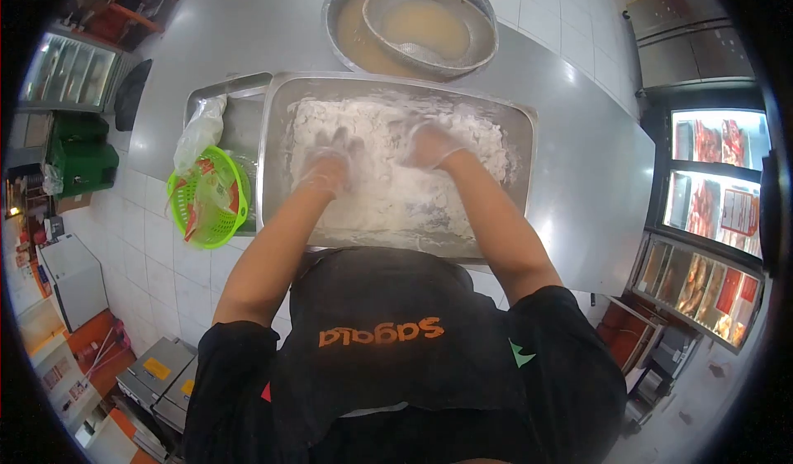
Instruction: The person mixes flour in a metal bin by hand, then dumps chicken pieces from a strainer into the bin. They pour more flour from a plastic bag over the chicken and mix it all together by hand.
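Note:
A wide metal tray (398, 242) holds a bed of white flour-like powder (372, 208). My left hand (329, 167), in a clear plastic glove, lies in the left part of the powder with its fingers apart. To the right of it, my right hand (431, 145), gloved the same way, presses into the powder. Its fingers point away from me, coated white and partly buried, and look stretched out. I cannot make out any separate piece of food in either hand or under the powder.
Behind the tray stands a large metal bowl (337, 30) of cloudy liquid, with a strainer (487, 51) resting in it. On the left are a green basket (241, 208) and a plastic bag (201, 130). The steel table (591, 175) extends right, towards a lit display fridge (714, 183).

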Available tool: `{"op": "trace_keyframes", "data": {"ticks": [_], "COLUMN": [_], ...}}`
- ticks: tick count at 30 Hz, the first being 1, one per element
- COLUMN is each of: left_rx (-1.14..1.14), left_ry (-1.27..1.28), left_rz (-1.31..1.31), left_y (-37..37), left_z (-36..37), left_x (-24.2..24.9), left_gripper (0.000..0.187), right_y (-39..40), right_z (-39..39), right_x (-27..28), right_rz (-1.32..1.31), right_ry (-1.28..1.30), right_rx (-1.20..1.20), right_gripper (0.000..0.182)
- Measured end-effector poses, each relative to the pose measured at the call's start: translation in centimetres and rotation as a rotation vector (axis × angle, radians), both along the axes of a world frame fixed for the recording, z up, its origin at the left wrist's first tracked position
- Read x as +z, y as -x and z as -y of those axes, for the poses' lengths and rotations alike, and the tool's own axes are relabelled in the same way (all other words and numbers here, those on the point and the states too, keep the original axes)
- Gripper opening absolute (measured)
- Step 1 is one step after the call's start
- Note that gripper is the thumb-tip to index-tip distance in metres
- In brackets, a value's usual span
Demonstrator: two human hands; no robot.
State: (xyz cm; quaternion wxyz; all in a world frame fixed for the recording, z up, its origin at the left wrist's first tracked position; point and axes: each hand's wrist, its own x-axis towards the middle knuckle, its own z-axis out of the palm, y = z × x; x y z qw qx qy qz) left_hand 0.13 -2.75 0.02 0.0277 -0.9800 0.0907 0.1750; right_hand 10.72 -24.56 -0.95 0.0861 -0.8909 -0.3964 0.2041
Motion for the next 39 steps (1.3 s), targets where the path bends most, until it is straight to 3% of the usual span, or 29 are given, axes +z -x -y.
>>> {"op": "trace_keyframes", "data": {"ticks": [2, 5, 8, 11, 14, 16, 18, 20, 23, 26, 28, 30, 33, 36, 39], "left_rx": [0.055, 0.341, 0.281, 0.410, 0.565, 0.466, 0.424, 0.448, 0.289, 0.244, 0.328, 0.377, 0.417, 0.426, 0.375], "left_ry": [0.030, 0.152, 0.359, 0.656, 0.543, 0.491, 0.510, 0.597, 0.444, 0.561, 0.498, 0.491, 0.544, 0.562, 0.564], "left_rz": [0.030, -0.239, -0.143, -0.117, -0.288, -0.164, -0.054, 0.033, -0.039, 0.193, 0.013, -0.092, -0.100, -0.093, -0.029], "left_y": [1.3, 0.9, 2.7, 3.7, 3.3, 3.5, 3.3, 3.5, 3.2, 3.8, 3.6, 3.3, 2.7, 2.7, 3.0], "left_z": [-1.6, -2.7, -4.2, -4.7, -5.3, -5.5, -5.6, -5.4, -5.4, -6.1, -6.1, -5.4, -5.2, -5.2, -5.4], "left_x": [-2.4, -3.4, -3.6, -1.8, -2.9, -5.4, -6.1, -5.6, -4.8, -6.9, -5.4, -4.4, -4.2, -3.9, -3.5], "left_gripper": [0.069, 0.061, 0.055, 0.049, 0.049, 0.053, 0.049, 0.046, 0.051, 0.059, 0.056, 0.055, 0.054, 0.055, 0.056], "right_y": [1.0, 0.4, -1.2, -0.4, 2.0, 6.1, 8.2, 9.0, 7.9, 4.4, 2.1, -0.4, -2.0, 1.3, 5.4], "right_z": [-0.7, -1.5, -1.6, -1.5, -1.6, -1.7, -1.6, -1.2, -1.3, -0.3, 0.5, 1.6, 3.5, 3.2, 2.3], "right_x": [-2.8, -8.4, -6.9, -0.8, 2.6, -2.9, -5.5, -5.9, -3.5, -5.5, 1.7, 9.5, 7.7, 1.5, -0.4], "right_rz": [0.101, 0.125, -0.200, -0.333, -0.447, -0.042, 0.177, 0.194, -0.048, -0.271, -0.460, -0.516, -0.374, 0.113, 0.098], "right_ry": [-0.006, -0.127, -0.041, 0.038, -0.097, -0.250, -0.287, -0.219, -0.202, -0.065, 0.401, 0.564, 0.405, -0.014, -0.011], "right_rx": [0.076, 0.171, -0.026, -0.199, -0.039, 0.057, 0.096, 0.081, 0.006, 0.112, 0.015, 0.162, -0.294, 0.057, 0.357], "right_gripper": [0.056, 0.053, 0.046, 0.039, 0.051, 0.048, 0.047, 0.047, 0.039, 0.031, 0.031, 0.042, 0.045, 0.042, 0.034]}}
